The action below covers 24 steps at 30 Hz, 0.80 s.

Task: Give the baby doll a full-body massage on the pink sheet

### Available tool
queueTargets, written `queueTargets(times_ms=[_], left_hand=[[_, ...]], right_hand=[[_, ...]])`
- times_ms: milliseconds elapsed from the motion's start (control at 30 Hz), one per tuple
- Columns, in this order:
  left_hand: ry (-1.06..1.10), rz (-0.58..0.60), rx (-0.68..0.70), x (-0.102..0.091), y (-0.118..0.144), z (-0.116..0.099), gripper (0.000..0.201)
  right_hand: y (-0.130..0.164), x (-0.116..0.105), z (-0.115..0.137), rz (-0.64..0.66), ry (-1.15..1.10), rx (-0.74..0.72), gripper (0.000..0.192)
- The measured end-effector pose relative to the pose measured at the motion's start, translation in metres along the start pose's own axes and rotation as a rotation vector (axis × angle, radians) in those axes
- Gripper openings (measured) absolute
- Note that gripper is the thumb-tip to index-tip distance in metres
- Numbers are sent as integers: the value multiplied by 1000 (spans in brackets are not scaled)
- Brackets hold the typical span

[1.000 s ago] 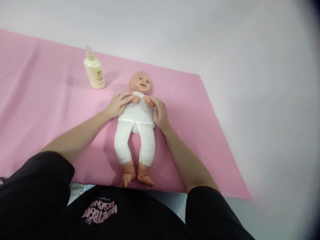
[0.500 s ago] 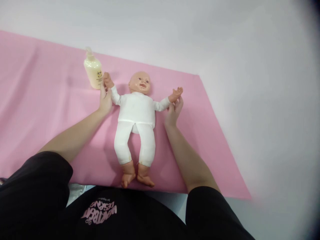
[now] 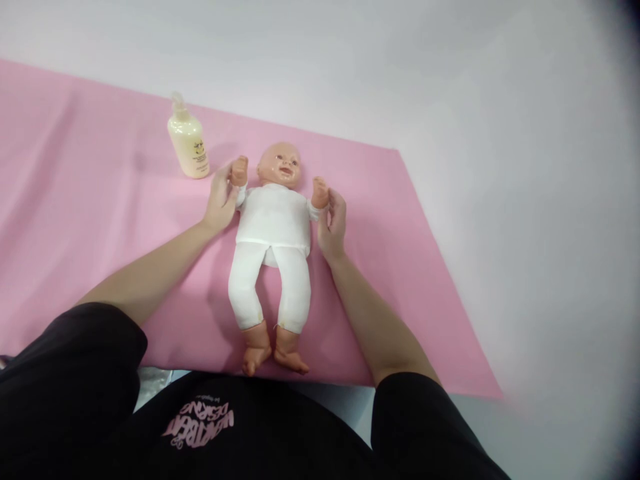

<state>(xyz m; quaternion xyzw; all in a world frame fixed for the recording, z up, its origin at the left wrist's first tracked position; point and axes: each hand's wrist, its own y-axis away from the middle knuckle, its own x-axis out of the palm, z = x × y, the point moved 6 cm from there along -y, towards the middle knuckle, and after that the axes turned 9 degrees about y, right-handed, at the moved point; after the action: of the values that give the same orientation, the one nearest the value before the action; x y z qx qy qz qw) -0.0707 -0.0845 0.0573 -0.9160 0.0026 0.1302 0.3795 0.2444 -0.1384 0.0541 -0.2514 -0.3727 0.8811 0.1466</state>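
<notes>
Grasping the doll by its wrists, the fingers of the left hand and right hand flank it, lying face-up on the pink-covered table, right of the pump bottle.

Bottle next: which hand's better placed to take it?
Left, I'd say. The left hand is close to the bottle; the right hand is across the doll. Both hold the doll, so neither is free.
</notes>
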Motion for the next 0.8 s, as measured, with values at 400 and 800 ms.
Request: queueTargets(times_ms=[400,800], left_hand=[[-243,325,67,25,4,-26,59],[261,-249,-285,-19,-4,28,70]], right_hand=[[2,13,9,165,133,-200,44],[-10,-10,-24,-152,-196,129,54]])
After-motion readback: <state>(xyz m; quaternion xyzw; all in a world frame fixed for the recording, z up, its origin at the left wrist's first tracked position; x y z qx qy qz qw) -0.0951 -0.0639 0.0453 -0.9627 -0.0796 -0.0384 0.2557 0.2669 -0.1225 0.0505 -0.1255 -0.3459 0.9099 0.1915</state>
